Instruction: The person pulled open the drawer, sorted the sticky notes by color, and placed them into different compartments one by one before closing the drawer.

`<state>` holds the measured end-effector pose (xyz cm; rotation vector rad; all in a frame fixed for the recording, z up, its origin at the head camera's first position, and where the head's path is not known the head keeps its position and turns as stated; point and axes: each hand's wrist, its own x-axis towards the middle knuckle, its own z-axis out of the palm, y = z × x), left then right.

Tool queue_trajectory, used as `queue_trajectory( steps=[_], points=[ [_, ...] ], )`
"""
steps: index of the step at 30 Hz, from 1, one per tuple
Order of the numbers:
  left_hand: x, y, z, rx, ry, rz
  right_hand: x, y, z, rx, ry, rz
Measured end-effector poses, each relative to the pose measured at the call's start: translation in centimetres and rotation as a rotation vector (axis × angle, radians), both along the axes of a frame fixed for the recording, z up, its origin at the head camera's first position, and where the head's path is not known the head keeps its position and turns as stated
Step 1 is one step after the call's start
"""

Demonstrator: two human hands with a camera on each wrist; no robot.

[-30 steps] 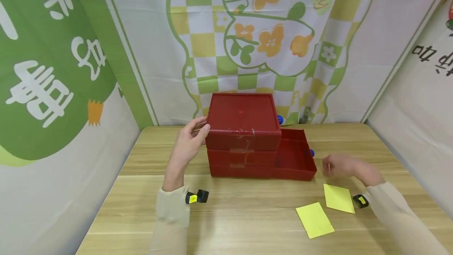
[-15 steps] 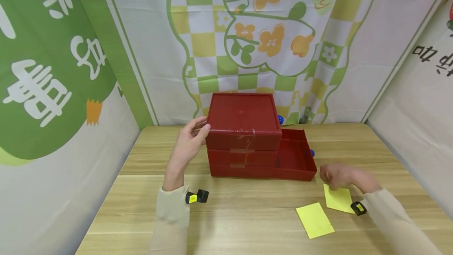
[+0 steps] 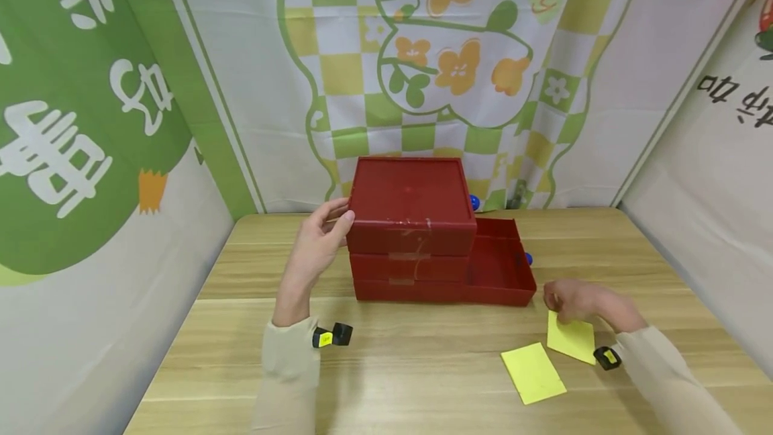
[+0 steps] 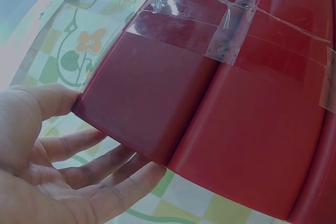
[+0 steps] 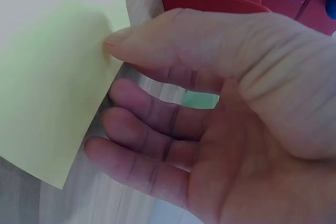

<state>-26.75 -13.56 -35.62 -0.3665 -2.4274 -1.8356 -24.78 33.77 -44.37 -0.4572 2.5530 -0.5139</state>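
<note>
A stack of red drawers [image 3: 410,190] stands on the wooden table, its lowest drawer [image 3: 498,267] pulled out to the right. My left hand [image 3: 315,250] rests against the stack's left side; in the left wrist view the thumb touches the upper edge and the spread fingers [image 4: 131,182] lean on the side. To the right, my right hand [image 3: 584,302] pinches the edge of a yellow sticky note [image 3: 570,341] between thumb and index finger, seen closely as the pale sheet [image 5: 58,93] in the right wrist view. Its other fingers are loosely bent.
A second yellow sticky note [image 3: 534,373] lies nearer the front, left of the pinched one. Blue knobs [image 3: 474,202] stick out on the stack's right side. Clear tape [image 4: 231,27] spans the drawer seams. A patterned curtain [image 3: 435,86] hangs behind the table.
My right hand has moved slightly toward me from beside the pulled-out drawer and has taken hold of the farther sticky note. The left hand stays against the stack. The head view has shifted slightly.
</note>
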Motion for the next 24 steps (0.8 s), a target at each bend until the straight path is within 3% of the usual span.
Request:
queue_trajectory(
  steps=[18,24],
  points=[
    [0.2,0.2,0.2,0.018,0.001,0.005,-0.2,0.6,-0.1,-0.076,-0.004,0.033],
    [0.1,-0.1,0.0,0.022,0.0,0.004,-0.4,0.8,1.1,-0.143,0.036,0.06]
  ],
)
